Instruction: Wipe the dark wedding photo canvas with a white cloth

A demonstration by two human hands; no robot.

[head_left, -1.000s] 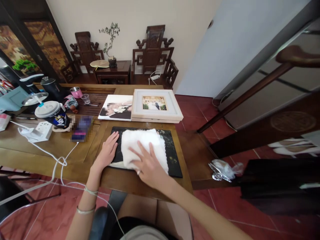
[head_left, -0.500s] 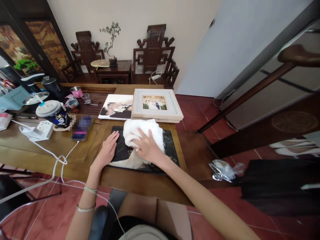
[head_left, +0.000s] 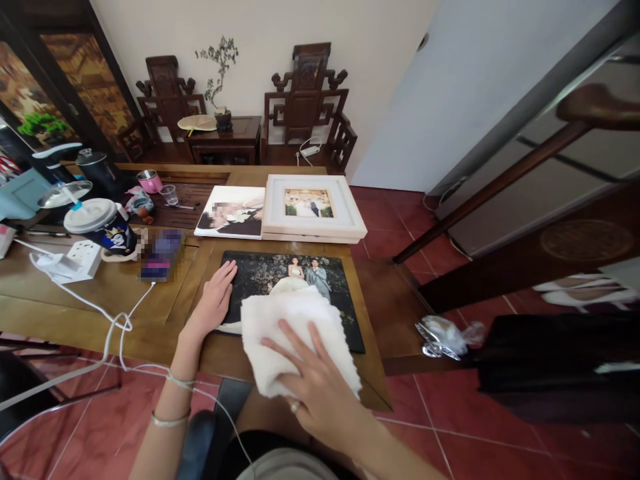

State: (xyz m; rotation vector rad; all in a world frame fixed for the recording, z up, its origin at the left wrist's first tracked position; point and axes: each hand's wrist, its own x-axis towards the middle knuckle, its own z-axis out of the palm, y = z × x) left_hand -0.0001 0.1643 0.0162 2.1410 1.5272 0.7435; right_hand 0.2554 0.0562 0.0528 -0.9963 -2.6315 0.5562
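Note:
A dark wedding photo panel (head_left: 255, 277) lies flat on the wooden table, showing a couple in its upper part. My left hand (head_left: 219, 293) rests on the panel's left edge, fingers stretched out, holding nothing. Under my right hand (head_left: 315, 373) is a white cloth (head_left: 295, 317), which I hold with fingers spread over its top; the thumb side is partly hidden. The cloth covers the panel's lower middle and reaches past the near edge of the table.
Beyond the panel lie a white-framed photo (head_left: 345, 207) and another photo print (head_left: 230, 230). To the left are a phone (head_left: 163, 255), a lidded cup (head_left: 107, 227), a power strip (head_left: 83, 260) and white cables (head_left: 90, 300). A wooden chair (head_left: 500, 180) stands at the right.
My right hand has drawn the white cloth toward me, down across the panel to its near edge. The couple in the picture is now uncovered. My left hand has stayed in place.

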